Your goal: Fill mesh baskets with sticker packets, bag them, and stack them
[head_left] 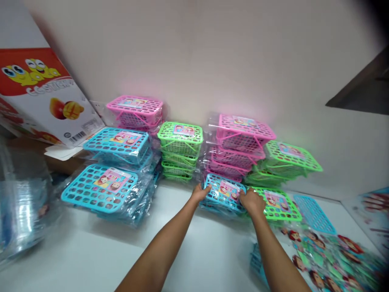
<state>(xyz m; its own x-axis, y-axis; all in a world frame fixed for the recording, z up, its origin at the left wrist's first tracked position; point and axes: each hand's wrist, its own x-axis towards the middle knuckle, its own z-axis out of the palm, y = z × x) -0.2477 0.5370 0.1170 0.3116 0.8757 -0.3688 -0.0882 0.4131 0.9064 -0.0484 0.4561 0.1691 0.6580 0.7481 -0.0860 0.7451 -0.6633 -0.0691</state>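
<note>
Between my two hands is a blue plastic basket (223,190) in clear wrap, with a pink picture label on its lid. My left hand (201,194) grips its left side, thumb on the rim. On the opposite side, my right hand (252,200) closes on the right edge near the label. The basket is low in front of a stack of pink baskets (243,136). Right beside my right hand lies a green basket (278,205), partly covered by that hand. Whether the blue basket rests on the table or on another basket I cannot tell.
Stacks of blue baskets (101,188), green baskets (180,142) and more pink baskets (135,106) line the wall on the left. A large carton (45,97) leans at far left above clear bags (24,219). Wrapped doll-face pieces (328,259) cover the right side of the white table (194,251).
</note>
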